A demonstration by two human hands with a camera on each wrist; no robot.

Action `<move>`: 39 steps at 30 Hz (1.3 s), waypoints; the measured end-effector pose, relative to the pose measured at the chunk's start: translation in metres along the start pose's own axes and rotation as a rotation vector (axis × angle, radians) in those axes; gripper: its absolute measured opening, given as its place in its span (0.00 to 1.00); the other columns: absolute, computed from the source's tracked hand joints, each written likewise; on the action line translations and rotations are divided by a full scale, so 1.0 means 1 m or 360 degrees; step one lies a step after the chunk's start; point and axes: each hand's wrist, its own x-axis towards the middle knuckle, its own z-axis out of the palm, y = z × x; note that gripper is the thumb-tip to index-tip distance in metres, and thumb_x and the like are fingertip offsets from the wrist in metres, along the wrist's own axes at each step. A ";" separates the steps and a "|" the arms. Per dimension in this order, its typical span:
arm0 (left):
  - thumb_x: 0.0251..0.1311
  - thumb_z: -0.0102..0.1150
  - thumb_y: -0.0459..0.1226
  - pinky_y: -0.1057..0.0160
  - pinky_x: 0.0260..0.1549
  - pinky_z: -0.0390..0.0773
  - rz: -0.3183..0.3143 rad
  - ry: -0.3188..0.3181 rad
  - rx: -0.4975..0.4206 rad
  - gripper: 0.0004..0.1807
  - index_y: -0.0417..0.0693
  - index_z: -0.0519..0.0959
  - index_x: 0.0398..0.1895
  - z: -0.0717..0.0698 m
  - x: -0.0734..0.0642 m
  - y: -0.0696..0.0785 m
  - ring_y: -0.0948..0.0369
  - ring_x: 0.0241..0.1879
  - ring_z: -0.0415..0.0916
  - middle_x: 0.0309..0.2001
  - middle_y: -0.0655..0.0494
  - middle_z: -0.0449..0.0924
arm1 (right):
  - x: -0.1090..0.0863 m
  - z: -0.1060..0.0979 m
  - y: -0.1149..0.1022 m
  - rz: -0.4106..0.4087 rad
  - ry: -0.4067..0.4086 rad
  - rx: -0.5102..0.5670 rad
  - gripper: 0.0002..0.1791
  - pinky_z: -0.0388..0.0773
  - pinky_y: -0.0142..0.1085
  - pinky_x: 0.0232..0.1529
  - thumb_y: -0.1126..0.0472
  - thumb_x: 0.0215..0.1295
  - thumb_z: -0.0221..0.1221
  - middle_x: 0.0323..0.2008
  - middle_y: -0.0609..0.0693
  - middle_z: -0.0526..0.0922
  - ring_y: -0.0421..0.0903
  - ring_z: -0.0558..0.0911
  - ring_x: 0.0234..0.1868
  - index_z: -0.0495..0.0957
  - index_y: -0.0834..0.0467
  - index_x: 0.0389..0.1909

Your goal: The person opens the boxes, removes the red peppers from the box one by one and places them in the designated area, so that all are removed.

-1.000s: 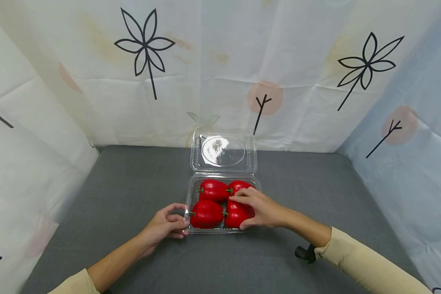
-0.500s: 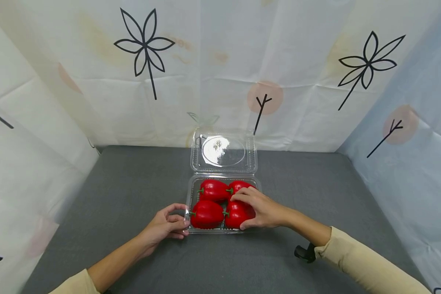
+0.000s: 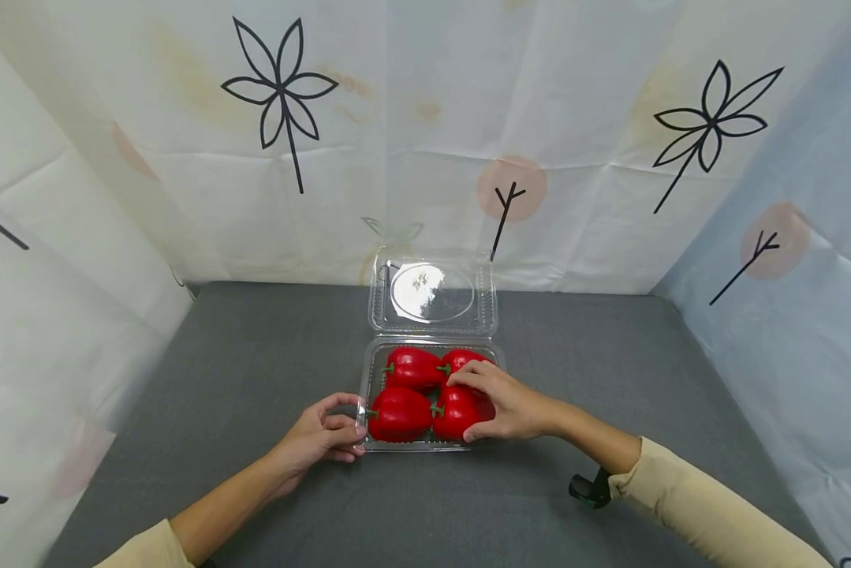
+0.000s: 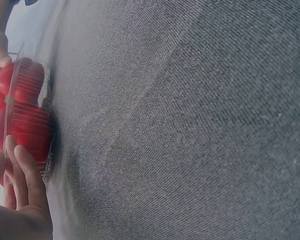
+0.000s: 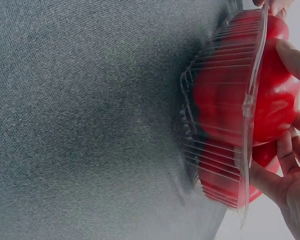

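A clear plastic clamshell container [image 3: 425, 447] lies open on the table, red bell peppers with green stems in its base. The left hand [image 3: 326, 430] pinches the rim at its left side, thumb on top; in the left wrist view, the left-hand fingers [image 4: 30, 182] lie along the wall. Over the front-right bell pepper [image 3: 457, 414] curves the right hand [image 3: 503, 402], thumb at the front and fingers behind, gripping it inside the base. Next to it lies the front-left pepper [image 3: 400, 414]. Behind sit a back-left pepper [image 3: 412, 367] and a back-right pepper [image 3: 460, 359], partly hidden by the right hand.
The transparent lid [image 3: 432, 292] is swung up at the back, near the patterned cloth wall [image 3: 425, 118]. Dark grey cloth covers the table [image 3: 269, 347]. Cloth walls also rise at the left and right.
The right hand and the pepper it grips shift very slightly within the container. The left hand keeps its hold on the rim, and the lid stays raised.
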 end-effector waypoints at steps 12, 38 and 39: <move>0.62 0.67 0.34 0.62 0.34 0.83 0.0004 0.0002 0.0017 0.31 0.38 0.64 0.64 0.001 0.000 0.000 0.57 0.31 0.85 0.34 0.49 0.84 | 0.000 -0.005 0.000 0.0031 -0.0011 0.0070 0.35 0.78 0.44 0.54 0.53 0.54 0.73 0.59 0.49 0.71 0.50 0.68 0.61 0.73 0.57 0.62; 0.62 0.67 0.35 0.62 0.34 0.83 0.0002 0.0019 0.0041 0.31 0.39 0.64 0.65 0.003 -0.001 0.001 0.56 0.32 0.85 0.35 0.49 0.84 | -0.020 -0.059 -0.008 0.0064 0.0264 0.0177 0.38 0.82 0.40 0.48 0.57 0.53 0.75 0.59 0.51 0.73 0.51 0.75 0.55 0.73 0.60 0.66; 0.62 0.67 0.35 0.62 0.34 0.83 0.0002 0.0021 0.0042 0.31 0.39 0.64 0.65 0.003 -0.001 0.001 0.56 0.32 0.85 0.35 0.49 0.84 | -0.021 -0.061 -0.008 0.0075 0.0279 0.0172 0.39 0.82 0.40 0.48 0.57 0.53 0.75 0.59 0.52 0.73 0.51 0.75 0.56 0.73 0.60 0.66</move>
